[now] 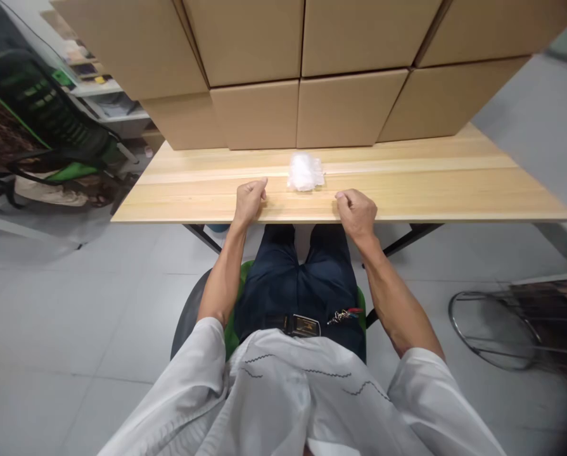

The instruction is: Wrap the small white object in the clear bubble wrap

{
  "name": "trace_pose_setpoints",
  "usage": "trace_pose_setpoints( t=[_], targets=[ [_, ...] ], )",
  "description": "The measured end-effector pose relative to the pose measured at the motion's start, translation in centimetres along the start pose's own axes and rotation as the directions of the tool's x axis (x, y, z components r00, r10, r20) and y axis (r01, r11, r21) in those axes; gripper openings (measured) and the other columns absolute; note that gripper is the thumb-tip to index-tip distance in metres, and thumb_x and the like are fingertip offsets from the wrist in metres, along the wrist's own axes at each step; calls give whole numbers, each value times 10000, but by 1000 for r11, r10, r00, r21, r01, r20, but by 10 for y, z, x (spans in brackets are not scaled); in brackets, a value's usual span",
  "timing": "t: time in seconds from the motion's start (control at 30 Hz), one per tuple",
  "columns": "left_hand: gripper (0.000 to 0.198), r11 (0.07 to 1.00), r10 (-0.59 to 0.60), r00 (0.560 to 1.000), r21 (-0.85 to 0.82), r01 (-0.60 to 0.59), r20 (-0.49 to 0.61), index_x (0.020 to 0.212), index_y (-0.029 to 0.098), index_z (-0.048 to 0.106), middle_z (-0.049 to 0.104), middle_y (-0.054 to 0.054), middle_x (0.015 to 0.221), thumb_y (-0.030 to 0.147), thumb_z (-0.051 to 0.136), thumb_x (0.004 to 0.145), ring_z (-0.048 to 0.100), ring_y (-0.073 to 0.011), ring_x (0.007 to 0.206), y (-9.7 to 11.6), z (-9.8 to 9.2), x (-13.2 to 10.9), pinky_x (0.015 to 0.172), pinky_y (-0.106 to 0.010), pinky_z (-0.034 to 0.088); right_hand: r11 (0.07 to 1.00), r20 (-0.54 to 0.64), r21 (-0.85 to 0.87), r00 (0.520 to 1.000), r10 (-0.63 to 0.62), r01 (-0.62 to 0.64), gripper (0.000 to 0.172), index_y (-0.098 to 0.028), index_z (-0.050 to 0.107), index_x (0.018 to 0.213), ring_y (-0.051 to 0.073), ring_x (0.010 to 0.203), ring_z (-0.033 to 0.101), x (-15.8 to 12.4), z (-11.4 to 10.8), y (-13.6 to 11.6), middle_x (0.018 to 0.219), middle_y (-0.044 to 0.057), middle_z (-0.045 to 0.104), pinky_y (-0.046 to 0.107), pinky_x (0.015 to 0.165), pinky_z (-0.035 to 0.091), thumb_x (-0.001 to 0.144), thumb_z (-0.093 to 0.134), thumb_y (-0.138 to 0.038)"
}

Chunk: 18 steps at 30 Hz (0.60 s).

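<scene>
In the head view, a person sits at a long table (407, 190) of pale wood with a smooth surface and straight grain lines along its length. The left hand (249, 199) rests on the near edge of the table, its fingers curled into a loose fist with nothing visible inside. The right hand (356, 212) rests on the same edge, also curled closed, and it holds nothing that can be seen. Between the two hands, a little further in on the table, lies a small clear plastic bag (305, 171); it looks crumpled, whitish and slightly shiny, and neither hand touches it. The left hand is just beside it, the right one near. Behind the bag stand stacked cardboard boxes (344, 107), plain brown, matte, with sharp rectangular faces. To the left on the grey tiled floor is a chair (50, 120) with green frame and black mesh. At the right is a round metal wire frame (492, 329).
</scene>
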<state>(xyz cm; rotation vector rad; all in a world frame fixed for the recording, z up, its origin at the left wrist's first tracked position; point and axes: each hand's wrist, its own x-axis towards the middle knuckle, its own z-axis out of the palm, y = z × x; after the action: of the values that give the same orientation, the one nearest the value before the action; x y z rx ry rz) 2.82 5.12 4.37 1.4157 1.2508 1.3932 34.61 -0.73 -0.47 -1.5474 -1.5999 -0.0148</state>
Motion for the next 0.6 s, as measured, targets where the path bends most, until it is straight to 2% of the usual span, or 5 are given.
trace_pose_setpoints(
  t=[0.13,0.33,0.6],
  targets=[
    [852,999,-15,1000,-49,15,-7,544,243,564,316,64,525,840,930,1030,300,-97,525,2,0,-2,527,-289,248,999,-7,-15,999,-32,32,320,-307,646,873,313,959,779,-1,2,2,955,131,845,422,875,546,1145,504,-400],
    [850,1000,10,1000,-7,-10,-3,541,233,573,316,57,519,824,923,1042,310,-102,549,7,0,-5,553,-291,248,999,-15,-30,1000,-23,23,308,-316,622,866,332,984,789,-1,4,0,972,142,854,442,896,562,1140,506,-394],
    [877,1000,-8,1000,-9,7,-9,547,246,522,319,57,520,882,856,1051,304,-104,539,2,0,-7,540,-287,260,998,-47,22,997,-65,66,338,-329,624,857,356,961,788,-3,6,4,976,166,866,472,861,542,1138,502,-473]
  ],
)
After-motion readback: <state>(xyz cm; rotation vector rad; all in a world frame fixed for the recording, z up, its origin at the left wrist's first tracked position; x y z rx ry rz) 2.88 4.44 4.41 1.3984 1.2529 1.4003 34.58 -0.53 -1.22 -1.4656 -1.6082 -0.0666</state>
